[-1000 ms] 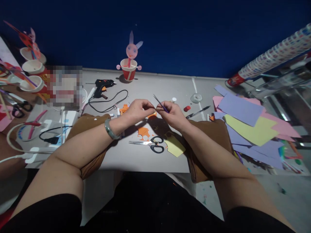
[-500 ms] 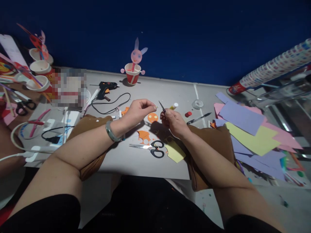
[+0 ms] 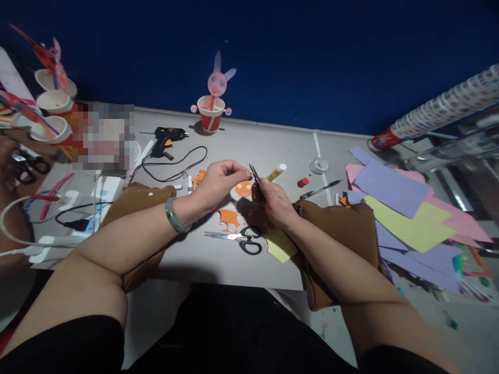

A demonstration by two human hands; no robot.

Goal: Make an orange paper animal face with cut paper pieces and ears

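Observation:
My left hand (image 3: 222, 182), closed in a pinch, holds a tiny yellowish piece (image 3: 250, 172), apparently paper. My right hand (image 3: 275, 200) grips small dark scissors (image 3: 254, 172), their handles mostly hidden by the fingers. The thin blades are slightly parted, pointing up and left beside my left fingertips. Under my hands lies an orange paper disc (image 3: 244, 188) with two pale yellow spots. Nearer me are an orange paper scrap (image 3: 228, 219) with curved cutouts, larger black-handled scissors (image 3: 237, 237) and a yellow paper piece (image 3: 280, 245).
A glue stick (image 3: 276, 172), red cap (image 3: 303, 182), pen (image 3: 322, 189) and tape roll (image 3: 319, 165) lie to the right. Beyond stand a glue gun (image 3: 167, 140) and rabbit-decorated cup (image 3: 211, 120). Coloured paper sheets (image 3: 393, 187) and a power strip (image 3: 50, 249) flank the work surface.
My right hand has moved left, bringing the scissors up to my left fingertips. The blades now look parted. The whole view has shifted slightly.

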